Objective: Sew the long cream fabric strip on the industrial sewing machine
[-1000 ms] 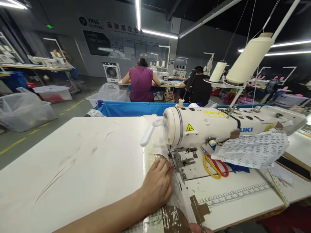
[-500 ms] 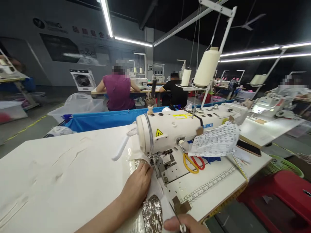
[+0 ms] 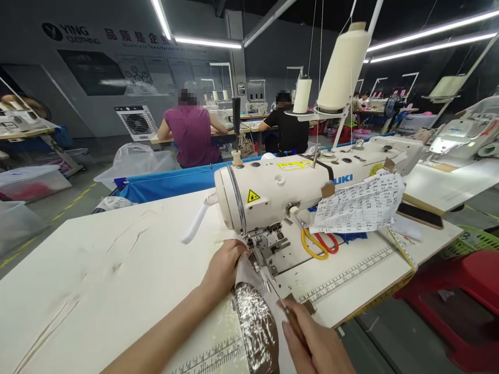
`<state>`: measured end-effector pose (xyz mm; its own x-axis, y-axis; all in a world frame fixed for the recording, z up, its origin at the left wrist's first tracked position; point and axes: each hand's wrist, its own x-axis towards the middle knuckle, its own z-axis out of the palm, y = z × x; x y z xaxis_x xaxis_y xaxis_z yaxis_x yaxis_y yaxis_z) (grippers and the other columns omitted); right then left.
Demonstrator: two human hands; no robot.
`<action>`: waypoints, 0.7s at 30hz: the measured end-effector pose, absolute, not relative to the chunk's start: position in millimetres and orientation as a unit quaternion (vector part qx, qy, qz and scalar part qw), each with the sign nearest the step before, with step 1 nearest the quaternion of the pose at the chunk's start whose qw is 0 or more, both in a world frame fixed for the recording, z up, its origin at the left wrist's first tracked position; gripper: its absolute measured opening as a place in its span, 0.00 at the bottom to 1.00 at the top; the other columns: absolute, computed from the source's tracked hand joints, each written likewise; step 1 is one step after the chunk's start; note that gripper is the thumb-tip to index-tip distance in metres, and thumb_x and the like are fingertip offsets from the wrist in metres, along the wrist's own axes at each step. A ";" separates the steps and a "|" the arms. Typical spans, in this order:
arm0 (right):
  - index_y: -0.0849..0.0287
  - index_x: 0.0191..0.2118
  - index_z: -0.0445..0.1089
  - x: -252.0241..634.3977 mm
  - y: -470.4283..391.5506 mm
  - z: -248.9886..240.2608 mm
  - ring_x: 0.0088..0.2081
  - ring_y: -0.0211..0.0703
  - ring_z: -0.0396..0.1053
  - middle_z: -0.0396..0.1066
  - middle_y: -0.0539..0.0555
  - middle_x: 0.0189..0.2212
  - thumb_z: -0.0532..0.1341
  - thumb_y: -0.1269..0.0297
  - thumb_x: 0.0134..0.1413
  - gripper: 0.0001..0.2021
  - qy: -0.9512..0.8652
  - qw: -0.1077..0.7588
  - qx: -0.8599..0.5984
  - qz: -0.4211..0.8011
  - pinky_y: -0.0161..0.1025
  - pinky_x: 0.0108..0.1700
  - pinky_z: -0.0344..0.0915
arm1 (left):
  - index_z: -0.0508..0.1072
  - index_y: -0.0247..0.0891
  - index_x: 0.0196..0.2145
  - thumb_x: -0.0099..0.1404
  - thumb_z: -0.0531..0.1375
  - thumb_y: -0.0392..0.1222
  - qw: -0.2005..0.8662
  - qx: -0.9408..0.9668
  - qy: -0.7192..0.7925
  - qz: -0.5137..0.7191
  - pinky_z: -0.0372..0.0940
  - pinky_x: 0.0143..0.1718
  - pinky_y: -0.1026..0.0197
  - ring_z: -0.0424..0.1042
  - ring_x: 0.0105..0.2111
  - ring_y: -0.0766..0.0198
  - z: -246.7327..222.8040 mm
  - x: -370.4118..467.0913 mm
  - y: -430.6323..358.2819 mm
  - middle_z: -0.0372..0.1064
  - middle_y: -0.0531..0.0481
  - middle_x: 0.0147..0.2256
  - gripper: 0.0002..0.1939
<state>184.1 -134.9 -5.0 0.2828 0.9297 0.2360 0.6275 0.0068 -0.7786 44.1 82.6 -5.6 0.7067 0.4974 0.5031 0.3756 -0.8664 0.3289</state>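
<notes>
My left hand (image 3: pixel 226 265) is closed on the top edge of a white cloth piece (image 3: pixel 245 271), close beside the needle area of the sewing machine (image 3: pixel 268 200). A shiny silver-brown crinkled panel (image 3: pixel 257 327) lies along that cloth and hangs toward me. My right hand (image 3: pixel 317 332) is wrapped round a slim pointed metal tool (image 3: pixel 286 307), whose long narrow end points up toward the presser foot along the cloth's right side. Its exact kind is unclear, as my fingers cover much of it.
Yellow-handled scissors (image 3: pixel 314 245) and red-handled ones lie under a handwritten paper (image 3: pixel 360 205) on the machine. Printed rulers (image 3: pixel 349 278) run along the white table (image 3: pixel 117 291). Thread cones (image 3: pixel 343 67) stand above. A red stool (image 3: pixel 463 296) is at right. Two people sit ahead.
My right hand has come up and forward with the metal tool, closer to the machine. The silver-brown panel shows more fully. My left hand stays by the needle. The view has tilted down.
</notes>
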 end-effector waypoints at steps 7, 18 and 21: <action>0.61 0.57 0.62 186.7 -95.8 -7.9 0.27 0.46 0.75 0.77 0.56 0.33 0.41 0.63 0.74 0.17 -0.633 0.357 -0.687 -0.013 0.36 0.22 0.60 | 0.75 0.38 0.37 0.70 0.56 0.42 0.200 0.902 0.185 0.334 0.70 0.39 0.59 0.74 0.40 0.59 -4.1 38.1 91.4 0.73 0.45 0.39 0.09; 0.63 0.52 0.69 184.9 -70.3 -8.5 0.30 0.47 0.75 0.76 0.55 0.34 0.50 0.73 0.65 0.16 -0.646 0.345 -0.680 -0.042 0.40 0.28 0.62 | 0.77 0.39 0.38 0.70 0.57 0.40 0.209 0.903 0.174 0.331 0.70 0.40 0.64 0.75 0.40 0.62 2.5 36.6 91.7 0.75 0.47 0.39 0.08; 0.64 0.52 0.69 182.7 -69.5 -7.8 0.30 0.48 0.75 0.76 0.55 0.34 0.51 0.74 0.64 0.15 -0.648 0.339 -0.681 -0.045 0.41 0.28 0.62 | 0.76 0.39 0.37 0.70 0.57 0.39 0.206 0.901 0.170 0.342 0.70 0.40 0.65 0.75 0.40 0.63 3.6 37.6 90.7 0.75 0.48 0.38 0.07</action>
